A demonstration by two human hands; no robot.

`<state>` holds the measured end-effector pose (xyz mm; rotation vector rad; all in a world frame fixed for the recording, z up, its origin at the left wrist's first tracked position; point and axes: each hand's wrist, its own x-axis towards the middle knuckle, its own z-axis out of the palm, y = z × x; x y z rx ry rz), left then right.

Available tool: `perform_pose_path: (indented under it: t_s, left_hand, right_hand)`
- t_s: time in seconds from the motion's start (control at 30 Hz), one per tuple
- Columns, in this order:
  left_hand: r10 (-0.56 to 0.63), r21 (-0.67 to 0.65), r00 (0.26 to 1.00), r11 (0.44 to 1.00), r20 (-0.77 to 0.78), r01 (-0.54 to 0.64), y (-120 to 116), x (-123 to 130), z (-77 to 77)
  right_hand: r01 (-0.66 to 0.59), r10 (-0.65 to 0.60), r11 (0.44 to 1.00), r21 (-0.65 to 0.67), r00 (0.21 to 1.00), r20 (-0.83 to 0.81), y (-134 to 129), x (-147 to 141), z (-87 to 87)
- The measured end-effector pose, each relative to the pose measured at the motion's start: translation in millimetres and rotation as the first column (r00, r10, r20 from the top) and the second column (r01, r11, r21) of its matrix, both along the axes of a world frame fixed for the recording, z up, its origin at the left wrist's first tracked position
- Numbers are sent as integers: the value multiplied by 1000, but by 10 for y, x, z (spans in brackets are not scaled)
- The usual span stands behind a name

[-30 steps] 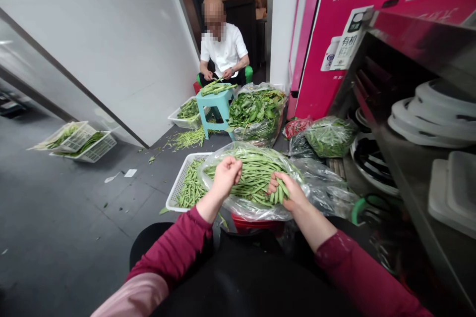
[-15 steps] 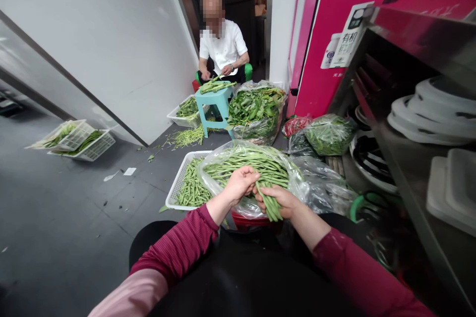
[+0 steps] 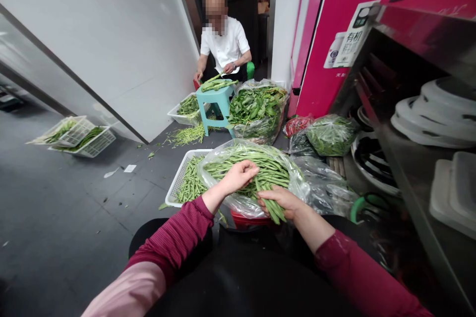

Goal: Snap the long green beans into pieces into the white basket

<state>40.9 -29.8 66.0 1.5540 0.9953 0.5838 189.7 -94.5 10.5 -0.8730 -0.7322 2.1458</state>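
Note:
My right hand (image 3: pixel 279 200) is closed round a small bunch of green beans (image 3: pixel 274 210), their ends sticking out below the fingers. Just up and left of it, my left hand (image 3: pixel 241 177) has its fingertips pinched together; whether anything is between them is too small to make out. Both hands are over an open clear plastic bag (image 3: pixel 212 168) full of long green beans (image 3: pixel 270 157). Under the bag shows something red (image 3: pixel 250 220). Left of the bag, a white perforated basket (image 3: pixel 173 189) holds shorter bean pieces (image 3: pixel 192 183).
Opposite sits a person in white (image 3: pixel 225 44) at a teal stool (image 3: pixel 219 101) with green stalks on top. A bag of leafy greens (image 3: pixel 258 106) stands beside it. Two white baskets (image 3: pixel 91 144) lie at left. A metal shelf (image 3: pixel 405 178) with white lids rises at right.
My left hand has drawn slightly up and away from the bunch in my right hand. The person opposite has moved one hand from the stool down to the side.

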Motion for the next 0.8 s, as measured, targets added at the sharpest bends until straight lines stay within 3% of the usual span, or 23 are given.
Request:
perform_pose_path:
  t_s: [0.17, 0.23, 0.4, 0.5, 0.57, 0.63, 0.7, 0.8]
  left_hand:
    - [157, 80, 985, 985, -73, -151, 62, -27, -19]
    - [203, 175, 969, 968, -139, -178, 89, -78, -55]
    - [342, 462, 922, 857, -182, -226, -70, -189, -126]
    - [344, 561, 920, 806, -189, -186, -313, -183, -90]
    - [268, 609, 934, 790, -235, -73, -437, -161, -40]
    - [128, 592, 940, 801, -316, 90, -490, -147, -13]
    - [24, 536, 925, 821, -379, 198, -485, -152, -42]
    - [61, 514, 915, 841, -398, 168, -447, -168, -183]
  right_hand:
    - [-16, 15, 998, 58, 1000, 21, -9, -5, -12]
    - [28, -30, 996, 86, 999, 22, -15, -17, -5]
    - [314, -310, 947, 67, 949, -56, 53, -40, 8]
    - [477, -479, 878, 45, 873, 91, 132, -31, -52]
    - [520, -519, 853, 50, 835, 184, 153, -24, -96]
    - [450, -447, 893, 23, 876, 183, 127, -26, -116]
    - [250, -244, 967, -44, 963, 116, 62, -44, -110]
    - [55, -57, 990, -132, 998, -16, -39, -87, -89]
